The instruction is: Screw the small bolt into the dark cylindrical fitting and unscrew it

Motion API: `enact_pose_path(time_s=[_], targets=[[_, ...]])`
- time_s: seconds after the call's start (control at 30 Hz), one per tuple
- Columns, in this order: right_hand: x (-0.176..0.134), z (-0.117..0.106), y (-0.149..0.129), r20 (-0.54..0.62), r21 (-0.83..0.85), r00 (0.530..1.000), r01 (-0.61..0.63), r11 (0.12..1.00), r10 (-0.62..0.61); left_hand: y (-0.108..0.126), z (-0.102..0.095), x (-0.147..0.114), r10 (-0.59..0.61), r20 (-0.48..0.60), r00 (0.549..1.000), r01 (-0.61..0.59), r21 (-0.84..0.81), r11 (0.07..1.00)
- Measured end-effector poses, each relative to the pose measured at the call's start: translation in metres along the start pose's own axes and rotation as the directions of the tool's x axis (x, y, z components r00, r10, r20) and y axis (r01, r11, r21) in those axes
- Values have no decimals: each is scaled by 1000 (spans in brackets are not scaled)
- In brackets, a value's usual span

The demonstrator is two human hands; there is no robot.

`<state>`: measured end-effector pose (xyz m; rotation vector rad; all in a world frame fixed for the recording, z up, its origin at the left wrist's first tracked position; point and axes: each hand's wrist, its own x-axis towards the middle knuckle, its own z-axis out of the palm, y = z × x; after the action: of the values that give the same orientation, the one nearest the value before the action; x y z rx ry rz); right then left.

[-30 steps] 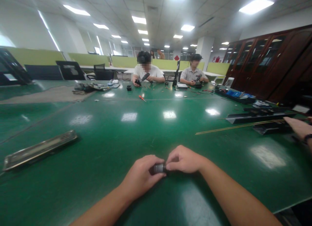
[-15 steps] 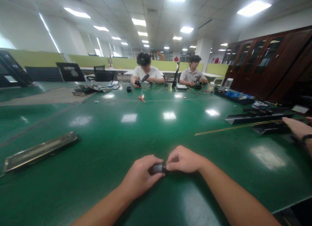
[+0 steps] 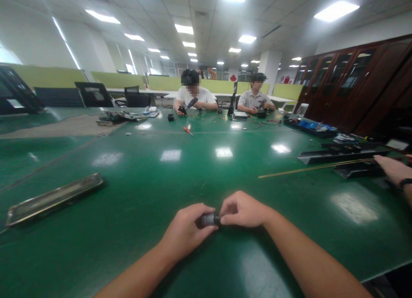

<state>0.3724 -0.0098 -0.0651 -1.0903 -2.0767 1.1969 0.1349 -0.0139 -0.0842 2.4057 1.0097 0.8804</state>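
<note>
A small dark cylinder with a greyish middle (image 3: 208,219) lies sideways between my hands, low over the green tabletop (image 3: 144,169). My left hand (image 3: 188,225) is closed round its left part, thumb below and fingers above. At its narrower black right end, the fingertips of my right hand (image 3: 243,210) are pinched together and touch it. Its exact kind is too blurred to make out, and my left palm hides its far left end.
A long metal tray-like part (image 3: 54,199) lies at the left. Thin yellowish rods (image 3: 299,170) and black metal channels (image 3: 341,154) lie at the right, near another person's hand (image 3: 392,167). A red screwdriver (image 3: 188,130) lies farther back, before two seated people.
</note>
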Motion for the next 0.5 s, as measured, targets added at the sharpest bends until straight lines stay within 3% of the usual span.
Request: enact_pose_path(time_s=[0.5], targets=[[1,0,-1,-40,35,999,-33,999,34,1,-1,3,-16,-32,999,16,-6,1000]])
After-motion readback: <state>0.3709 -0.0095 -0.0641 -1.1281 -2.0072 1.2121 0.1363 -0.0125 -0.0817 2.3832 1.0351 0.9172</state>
